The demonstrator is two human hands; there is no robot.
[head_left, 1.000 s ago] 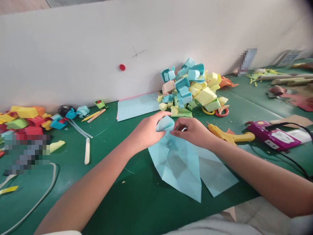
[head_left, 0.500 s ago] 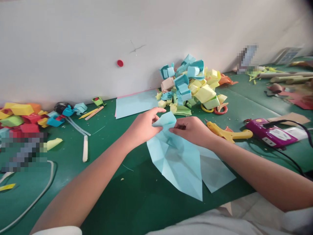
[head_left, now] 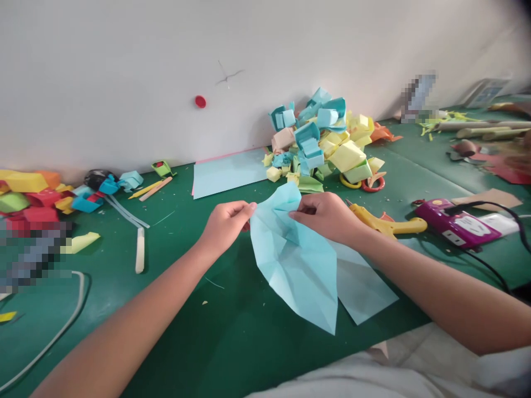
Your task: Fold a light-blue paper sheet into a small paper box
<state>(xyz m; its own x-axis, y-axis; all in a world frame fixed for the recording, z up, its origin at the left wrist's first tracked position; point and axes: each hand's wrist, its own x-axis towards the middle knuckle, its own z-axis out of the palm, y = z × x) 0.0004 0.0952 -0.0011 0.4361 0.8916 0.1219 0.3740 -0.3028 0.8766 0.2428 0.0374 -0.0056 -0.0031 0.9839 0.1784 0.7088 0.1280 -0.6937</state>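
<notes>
The left forearm slants in from the lower left, wrist fairly straight, back of the hand turned up. The left hand (head_left: pixel 227 222) pinches the left edge of a creased light-blue paper sheet (head_left: pixel 295 271) close to its upper end, thumb pressed against a bent index finger, the other fingers curled underneath. The right forearm comes in from the lower right, reaching up and across, its elbow end lower than the wrist. The right hand (head_left: pixel 329 218) grips the same sheet near its top right, thumb stretched leftward across the paper and fingers folded in; the fingertips are partly hidden, so how many bear on the paper is hard to say.

The sheet is held in front of the person, between the two hands, its top rising in a rounded fold and its long lower part sloping down to a pointed corner over the green tabletop (head_left: pixel 199 337). Just right of it, partly beneath the right forearm, lies a flat light-blue sheet (head_left: pixel 367 287). Beyond the right wrist is a yellow glue gun (head_left: pixel 385 222), with a purple power strip (head_left: pixel 458 224) farther right. Behind the hands, a heap of folded paper boxes (head_left: pixel 311 155) stands against the white wall (head_left: pixel 124 83).
</notes>
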